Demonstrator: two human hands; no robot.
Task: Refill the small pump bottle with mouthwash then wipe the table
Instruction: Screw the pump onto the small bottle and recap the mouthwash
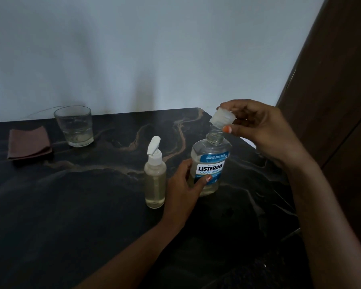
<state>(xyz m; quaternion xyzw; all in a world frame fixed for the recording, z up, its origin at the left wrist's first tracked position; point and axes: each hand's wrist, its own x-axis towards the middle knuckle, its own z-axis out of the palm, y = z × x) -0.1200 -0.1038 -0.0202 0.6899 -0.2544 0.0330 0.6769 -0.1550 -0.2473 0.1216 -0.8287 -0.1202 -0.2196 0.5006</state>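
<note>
Cap [222,118] pinched in right hand [265,130], tilted just over the Listerine bottle [212,163] that the left hand [183,188] grips near the right edge of the table [71,215]; pump bottle [155,180] stands just left, tabletop stretching nearer and left.

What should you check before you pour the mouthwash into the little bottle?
1. The cap is off the mouthwash bottle: ok, the right hand holds it just above the neck.
2. That bottle is steady: ok, the left hand grips it upright on the table.
3. The pump bottle is open: not ok, its pump top is still on.
4. It has room inside: cannot tell.
5. The cloth is ready: ok, folded beside the glass.
</note>
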